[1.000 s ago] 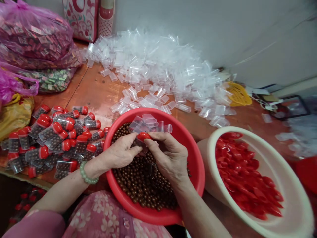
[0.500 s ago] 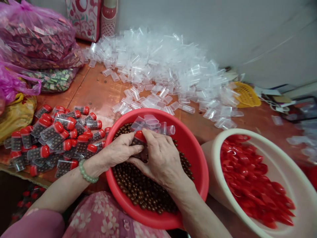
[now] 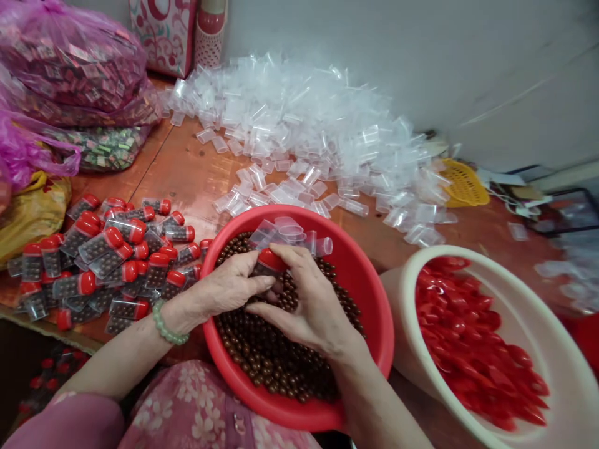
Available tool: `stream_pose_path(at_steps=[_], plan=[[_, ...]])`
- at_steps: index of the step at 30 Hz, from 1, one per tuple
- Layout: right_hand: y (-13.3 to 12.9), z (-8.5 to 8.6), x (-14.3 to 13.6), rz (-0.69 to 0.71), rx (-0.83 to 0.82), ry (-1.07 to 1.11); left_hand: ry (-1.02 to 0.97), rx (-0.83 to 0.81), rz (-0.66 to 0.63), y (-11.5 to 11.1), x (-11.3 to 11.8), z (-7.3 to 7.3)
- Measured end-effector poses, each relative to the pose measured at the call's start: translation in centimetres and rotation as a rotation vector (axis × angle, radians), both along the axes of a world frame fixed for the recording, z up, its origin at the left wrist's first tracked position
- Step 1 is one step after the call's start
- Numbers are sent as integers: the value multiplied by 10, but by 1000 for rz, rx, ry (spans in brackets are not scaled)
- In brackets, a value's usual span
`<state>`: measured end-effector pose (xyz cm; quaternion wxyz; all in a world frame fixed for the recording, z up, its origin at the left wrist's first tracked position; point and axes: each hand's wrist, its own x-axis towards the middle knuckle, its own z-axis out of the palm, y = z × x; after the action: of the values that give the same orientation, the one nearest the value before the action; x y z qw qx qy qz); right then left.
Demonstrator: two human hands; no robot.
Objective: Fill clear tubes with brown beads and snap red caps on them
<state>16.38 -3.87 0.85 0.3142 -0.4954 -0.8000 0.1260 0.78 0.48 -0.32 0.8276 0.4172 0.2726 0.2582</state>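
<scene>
Over a red basin (image 3: 384,337) of brown beads (image 3: 276,355), my left hand (image 3: 234,280) grips a small clear container with a red cap (image 3: 270,259). My right hand (image 3: 311,299) has its fingertips on the cap, its thumb stretched out apart below. Much of the container's body is hidden by my left fingers. Several clear empty containers (image 3: 290,229) lie on the beads at the basin's far side. Filled containers with red caps (image 3: 100,246) are heaped on the table left of the basin.
A cream tub (image 3: 409,293) of red caps (image 3: 472,343) stands at the right. Clear containers (image 3: 299,118) are piled along the wall on the wooden table (image 3: 173,162). Purple bags (image 3: 79,68) sit at the back left, a yellow basket (image 3: 463,184) at the back right.
My right thumb has moved away from the container, and the gap between it and the fingers is wider. The red cap shows more fully. The view has shifted slightly.
</scene>
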Motion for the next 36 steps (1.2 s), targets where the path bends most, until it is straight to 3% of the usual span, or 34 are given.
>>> stream_pose_path(at_steps=[3, 6, 11, 17, 24, 30, 36], plan=[[1, 4, 2, -84, -68, 262, 9, 62, -34, 0, 1, -3], [1, 2, 2, -164, -47, 347, 34, 96, -48, 0, 3, -5], [3, 0, 0, -156, 23, 253, 47, 29, -42, 0, 5, -3], [2, -3, 1, 7, 147, -46, 26, -21, 20, 0, 1, 1], [-5, -16, -10, -91, 300, -276, -91, -158, 22, -1, 2, -3], [-2, -17, -11, -146, 396, -215, -174, -105, 2, 1, 2, -1], [-1, -13, -11, -136, 354, -146, -198, -134, 7, 1, 1, -2]])
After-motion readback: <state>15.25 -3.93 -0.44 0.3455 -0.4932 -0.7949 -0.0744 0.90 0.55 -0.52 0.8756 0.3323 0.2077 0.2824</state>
